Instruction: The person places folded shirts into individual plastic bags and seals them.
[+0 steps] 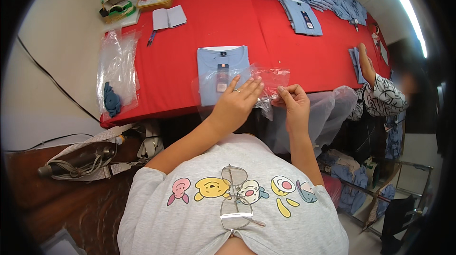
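Your right hand's fingers (285, 89) pinch shut the clear plastic bag's (266, 81) open edge while your left hand (236, 103) lies flat on it, the folded light-blue shirt (209, 72) just beyond, nearer your left.

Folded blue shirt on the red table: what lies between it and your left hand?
In the head view, the clear plastic bag covers the folded blue shirt; the left hand presses on that bag.

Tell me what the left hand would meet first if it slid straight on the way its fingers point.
The left hand lies on the clear plastic bag, fingers pointing up and right across it. Going on, it would probably cross the bag's far edge onto bare red tablecloth; depth is unclear.
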`<state>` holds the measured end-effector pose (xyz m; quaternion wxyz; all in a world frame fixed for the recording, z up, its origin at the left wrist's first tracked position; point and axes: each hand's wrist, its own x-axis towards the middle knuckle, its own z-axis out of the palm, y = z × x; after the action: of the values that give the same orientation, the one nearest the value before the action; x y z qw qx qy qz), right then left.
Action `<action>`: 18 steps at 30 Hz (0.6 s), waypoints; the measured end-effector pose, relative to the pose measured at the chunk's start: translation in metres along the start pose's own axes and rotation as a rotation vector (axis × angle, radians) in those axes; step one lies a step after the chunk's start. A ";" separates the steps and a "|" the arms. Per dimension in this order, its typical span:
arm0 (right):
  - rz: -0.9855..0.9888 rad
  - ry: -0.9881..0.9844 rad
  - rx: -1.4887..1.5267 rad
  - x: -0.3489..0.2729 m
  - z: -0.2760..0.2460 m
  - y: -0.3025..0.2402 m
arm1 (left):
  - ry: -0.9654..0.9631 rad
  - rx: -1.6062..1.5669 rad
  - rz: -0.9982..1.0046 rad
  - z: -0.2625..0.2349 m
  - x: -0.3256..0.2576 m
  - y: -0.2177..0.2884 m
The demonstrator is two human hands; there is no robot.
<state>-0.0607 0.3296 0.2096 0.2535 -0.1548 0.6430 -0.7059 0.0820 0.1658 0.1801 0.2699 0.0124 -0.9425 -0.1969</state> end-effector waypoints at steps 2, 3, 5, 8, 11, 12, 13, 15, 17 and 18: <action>-0.074 0.122 -0.052 -0.002 -0.030 0.001 | -0.039 -0.078 -0.009 0.003 0.000 -0.003; -0.109 0.182 -0.078 -0.002 -0.046 0.001 | -0.048 -0.164 -0.077 0.002 0.000 -0.003; -0.092 0.134 -0.031 -0.008 -0.073 0.001 | -0.233 -0.428 -0.142 0.001 0.000 -0.001; -0.262 0.024 -0.175 -0.014 -0.114 0.003 | -0.392 -0.843 -0.356 0.005 0.004 0.021; -0.472 -0.136 -0.346 -0.023 -0.118 -0.052 | -0.465 -0.977 -0.463 0.010 0.004 0.029; -0.438 -0.242 -0.443 -0.021 -0.123 -0.060 | -0.494 -1.015 -0.515 0.008 0.005 0.033; -0.403 -0.352 -0.539 -0.017 -0.127 -0.066 | -0.519 -1.053 -0.570 0.007 0.004 0.034; -0.295 -0.488 -0.709 -0.005 -0.134 -0.062 | -0.589 -0.980 -0.669 0.012 -0.005 0.030; -0.163 -0.540 -0.856 0.009 -0.141 -0.029 | -0.580 -0.977 -0.755 0.023 -0.022 0.023; -0.137 -0.560 -0.797 0.014 -0.136 -0.012 | -0.537 -1.011 -0.808 0.030 -0.037 0.019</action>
<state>-0.1485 0.4353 0.2027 0.2906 -0.4656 0.7585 -0.3513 0.0999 0.1992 0.1456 -0.0938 0.1857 -0.6910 -0.6923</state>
